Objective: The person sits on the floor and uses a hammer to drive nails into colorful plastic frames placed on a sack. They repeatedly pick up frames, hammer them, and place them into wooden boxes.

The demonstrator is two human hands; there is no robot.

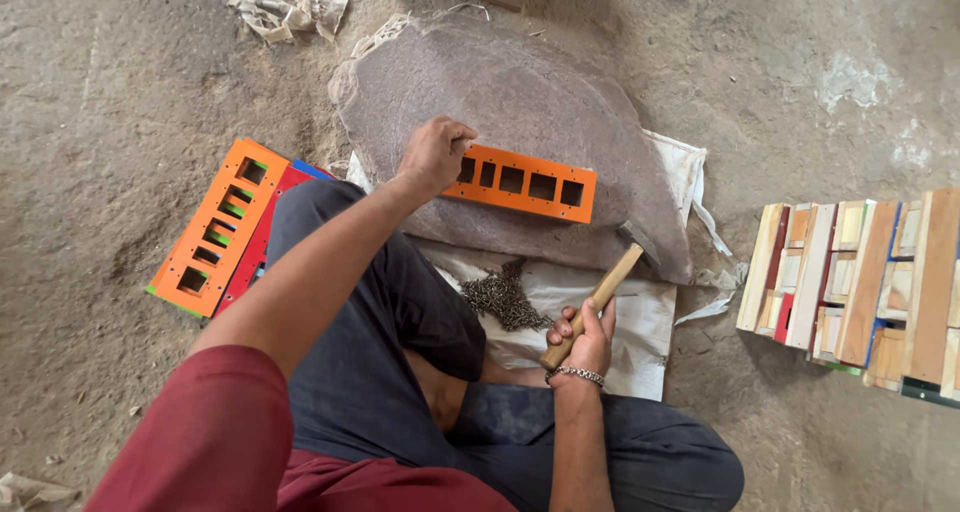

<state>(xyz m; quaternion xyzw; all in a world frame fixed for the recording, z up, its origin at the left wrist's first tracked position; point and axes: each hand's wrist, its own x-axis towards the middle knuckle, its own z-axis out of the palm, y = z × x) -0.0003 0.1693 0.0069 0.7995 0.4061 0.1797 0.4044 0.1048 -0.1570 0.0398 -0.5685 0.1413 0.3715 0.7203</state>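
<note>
Dirt floor [120,72], flat stone slab [520,82], white sack [620,312] beneath.

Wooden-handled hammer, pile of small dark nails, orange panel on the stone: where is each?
Wooden-handled hammer [600,297], head view, mid-handle.
Pile of small dark nails [505,299], head view, pile's centre.
Orange panel with square holes [527,182], head view, its middle.

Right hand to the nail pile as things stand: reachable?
Probably yes. The right hand grips the hammer handle just beside the nail pile on the white sack, with nothing between them. It would need to put the hammer down or free some fingers.
</note>
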